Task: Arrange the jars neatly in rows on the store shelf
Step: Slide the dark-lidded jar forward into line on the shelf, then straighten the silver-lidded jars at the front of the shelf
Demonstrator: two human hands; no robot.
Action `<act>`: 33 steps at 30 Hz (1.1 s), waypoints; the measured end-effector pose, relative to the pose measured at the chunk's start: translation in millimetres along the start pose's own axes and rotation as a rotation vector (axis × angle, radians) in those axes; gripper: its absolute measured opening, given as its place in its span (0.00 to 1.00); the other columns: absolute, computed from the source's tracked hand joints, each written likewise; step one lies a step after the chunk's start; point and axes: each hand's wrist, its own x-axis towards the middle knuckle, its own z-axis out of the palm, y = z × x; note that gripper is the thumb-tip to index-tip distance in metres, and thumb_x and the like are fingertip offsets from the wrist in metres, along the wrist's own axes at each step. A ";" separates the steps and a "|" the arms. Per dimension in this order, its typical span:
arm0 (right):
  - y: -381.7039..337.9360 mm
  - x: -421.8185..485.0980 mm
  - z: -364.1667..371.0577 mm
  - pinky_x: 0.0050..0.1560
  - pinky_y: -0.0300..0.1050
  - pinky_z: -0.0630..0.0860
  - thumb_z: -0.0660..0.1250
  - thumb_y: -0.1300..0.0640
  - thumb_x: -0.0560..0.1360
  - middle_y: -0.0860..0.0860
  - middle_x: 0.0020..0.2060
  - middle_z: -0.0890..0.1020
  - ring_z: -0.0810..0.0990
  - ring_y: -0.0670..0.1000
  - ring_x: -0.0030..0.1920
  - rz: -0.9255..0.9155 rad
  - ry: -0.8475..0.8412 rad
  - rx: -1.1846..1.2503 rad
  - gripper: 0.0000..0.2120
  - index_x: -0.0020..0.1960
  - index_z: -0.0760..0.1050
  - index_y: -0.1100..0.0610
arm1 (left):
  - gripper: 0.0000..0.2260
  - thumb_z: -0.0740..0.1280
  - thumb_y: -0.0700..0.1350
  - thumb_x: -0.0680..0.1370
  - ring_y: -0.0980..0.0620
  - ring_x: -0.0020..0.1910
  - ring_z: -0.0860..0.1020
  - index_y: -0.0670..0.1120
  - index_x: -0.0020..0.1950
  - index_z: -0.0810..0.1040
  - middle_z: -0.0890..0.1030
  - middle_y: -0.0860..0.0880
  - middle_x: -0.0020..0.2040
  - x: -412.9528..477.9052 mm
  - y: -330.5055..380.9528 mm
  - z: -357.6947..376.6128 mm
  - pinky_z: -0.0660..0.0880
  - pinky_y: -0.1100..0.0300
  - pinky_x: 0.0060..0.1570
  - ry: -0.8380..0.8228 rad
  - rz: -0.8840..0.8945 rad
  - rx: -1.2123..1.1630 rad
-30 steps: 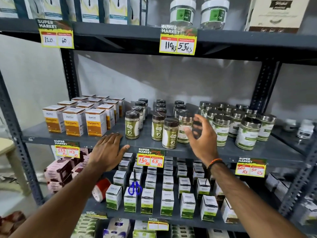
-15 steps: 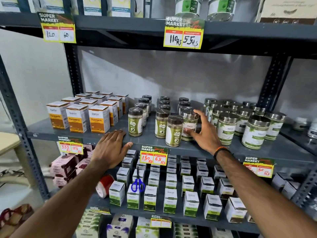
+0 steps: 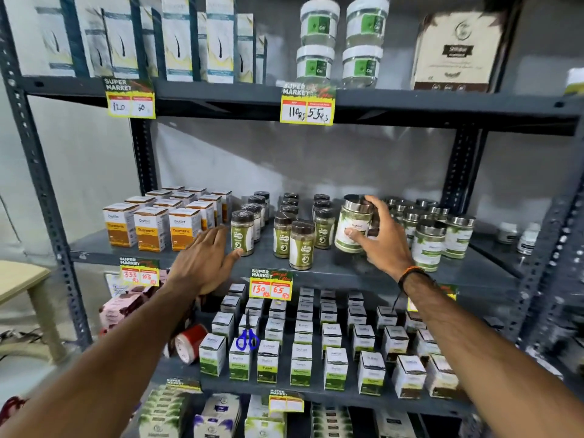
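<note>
On the grey middle shelf (image 3: pixel 331 267) stand rows of small brown-lidded jars (image 3: pixel 284 229) in the centre and larger silver-lidded jars (image 3: pixel 429 241) to the right. My right hand (image 3: pixel 379 238) grips one silver-lidded jar (image 3: pixel 352 224), tilted and lifted slightly off the shelf beside the brown-lidded rows. One brown-lidded jar (image 3: pixel 302 245) stands forward of its row. My left hand (image 3: pixel 205 260) is open, fingers spread, its thumb close to the front-left brown-lidded jar (image 3: pixel 242 229), holding nothing.
Orange turmeric boxes (image 3: pixel 151 227) fill the shelf's left end. Small white jars (image 3: pixel 518 237) sit far right. Yellow price tags (image 3: pixel 271 284) hang on the shelf edges. White-green boxes, blue scissors (image 3: pixel 247 338) and a red tape roll (image 3: pixel 189 343) lie below. Gel tubs and cartons stand above.
My right hand has closed on a silver-lidded jar and lifted it, tilted. My left hand has moved up and right from the shelf edge toward the front-left brown-lidded jar.
</note>
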 end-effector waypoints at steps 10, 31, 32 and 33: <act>8.7 -13.4 -135.9 0.59 0.42 0.76 0.77 0.41 0.69 0.42 0.56 0.83 0.82 0.47 0.55 0.049 0.148 -0.023 0.37 0.74 0.65 0.35 | 0.31 0.55 0.62 0.83 0.38 0.75 0.69 0.40 0.76 0.67 0.73 0.37 0.74 41.0 165.8 -45.4 0.63 0.43 0.75 0.226 0.301 -0.023; 166.3 -40.2 -181.1 0.50 0.24 0.70 0.78 0.55 0.73 0.45 0.57 0.83 0.82 0.44 0.50 0.262 0.100 -0.113 0.37 0.76 0.64 0.43 | 0.41 0.39 0.73 0.76 0.43 0.77 0.66 0.48 0.79 0.61 0.67 0.43 0.79 74.6 253.8 119.6 0.71 0.40 0.68 -0.241 0.193 -0.070; 168.0 -39.5 -179.0 0.52 0.26 0.72 0.77 0.56 0.74 0.45 0.57 0.83 0.82 0.45 0.51 0.267 0.089 -0.110 0.37 0.77 0.63 0.43 | 0.41 0.39 0.73 0.76 0.42 0.75 0.68 0.48 0.78 0.63 0.68 0.43 0.78 75.3 253.0 121.7 0.72 0.41 0.67 -0.236 0.198 -0.059; 169.5 -39.2 -177.0 0.56 0.32 0.75 0.77 0.57 0.74 0.45 0.58 0.82 0.82 0.46 0.53 0.274 0.086 -0.097 0.38 0.77 0.63 0.43 | 0.42 0.38 0.74 0.76 0.42 0.73 0.70 0.48 0.78 0.64 0.70 0.43 0.77 75.7 252.3 123.2 0.72 0.42 0.66 -0.222 0.207 -0.049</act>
